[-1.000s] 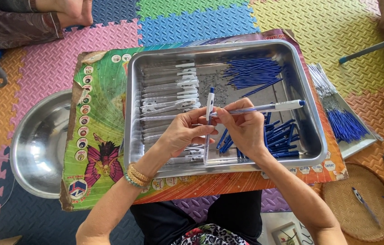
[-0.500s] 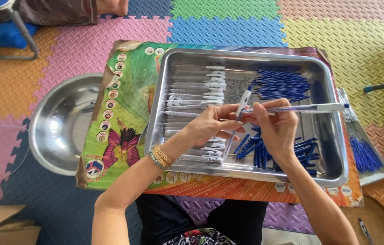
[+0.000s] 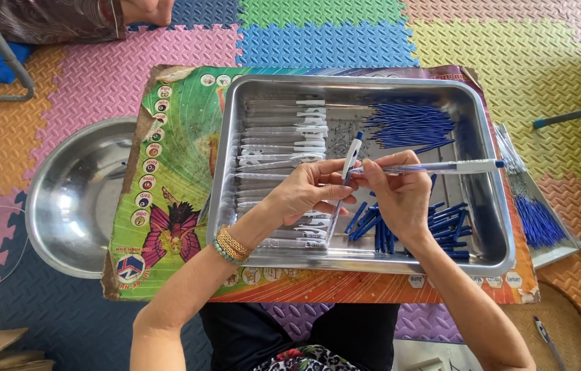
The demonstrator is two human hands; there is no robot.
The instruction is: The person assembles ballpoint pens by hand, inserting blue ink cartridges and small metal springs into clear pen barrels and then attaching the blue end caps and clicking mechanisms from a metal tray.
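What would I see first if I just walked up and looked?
Two hands meet over a shiny metal tray: the left hand pinches a white pen barrel, the right hand holds a pen sideways. Blue pen parts pile in the tray's right half, clear barrels in its left. A big steel bowl sits left of the tray.

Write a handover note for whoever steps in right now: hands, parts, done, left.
Left hand: holds a clear pen barrel, blue-and-white end up.
Right hand: holds a second pen lying sideways, white end pointing right.
Metal tray: clear barrels stacked left, blue refills top right, blue caps lower right.
Done: no finished pile visible.
Left: most parts unassembled.
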